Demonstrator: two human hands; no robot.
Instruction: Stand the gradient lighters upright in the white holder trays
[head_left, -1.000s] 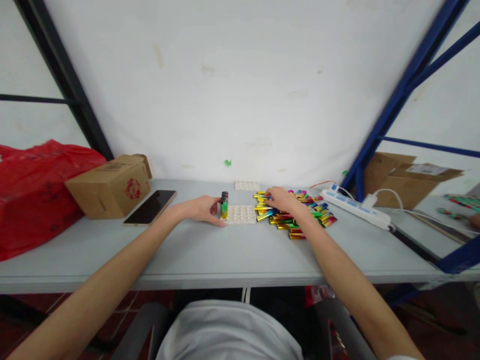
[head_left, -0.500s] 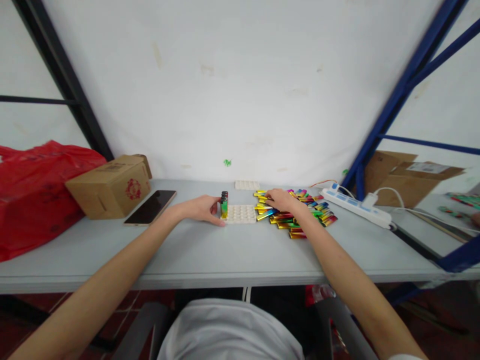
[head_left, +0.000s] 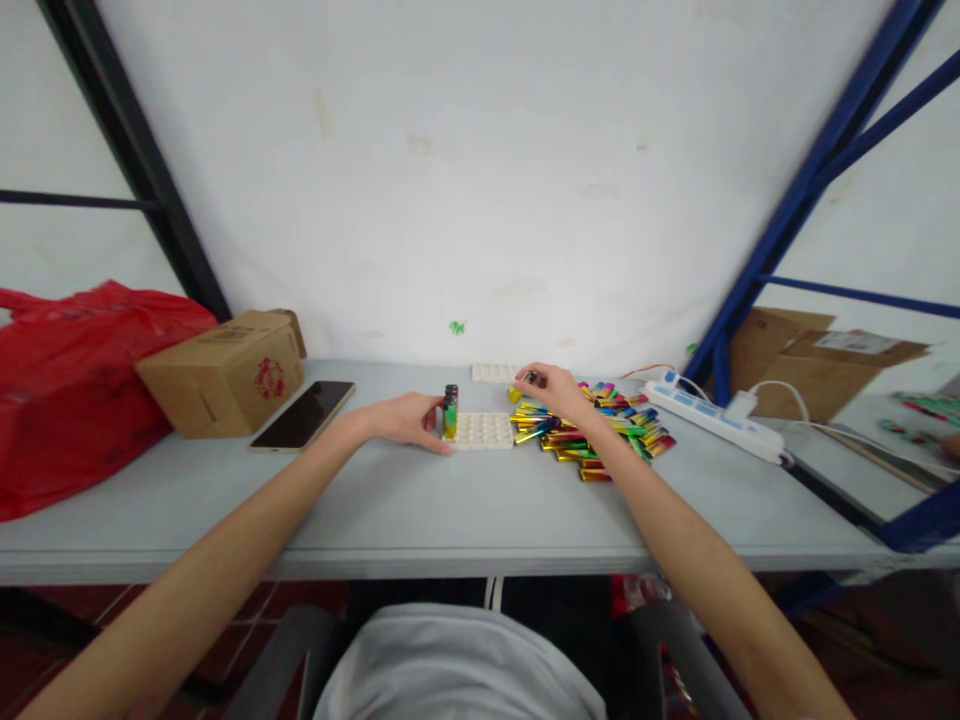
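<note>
A white tray [head_left: 484, 431] with rows of round holes lies on the table. Shiny lighters [head_left: 451, 412] with black tops stand upright in a row along its left end. My left hand [head_left: 411, 422] rests beside that end, thumb and fingers apart, with the thumb tip by the tray's near left corner. Whether it touches the lighters I cannot tell. Just above the far left of a pile of metallic, many-coloured lighters [head_left: 559, 440], my right hand [head_left: 553, 388] pinches one lighter [head_left: 515, 395], its yellow end pointing down and left.
A second white tray [head_left: 495, 372] lies by the wall. To the left are a phone [head_left: 304, 415], a cardboard box [head_left: 225, 375] and a red plastic bag [head_left: 82, 400]. On the right sit a power strip [head_left: 716, 415] with cables, blue shelf posts [head_left: 795, 210] and opened cardboard [head_left: 795, 365].
My right hand has lifted a lighter off the pile and risen slightly, turning it more upright. My left hand has stayed in place by the tray.
</note>
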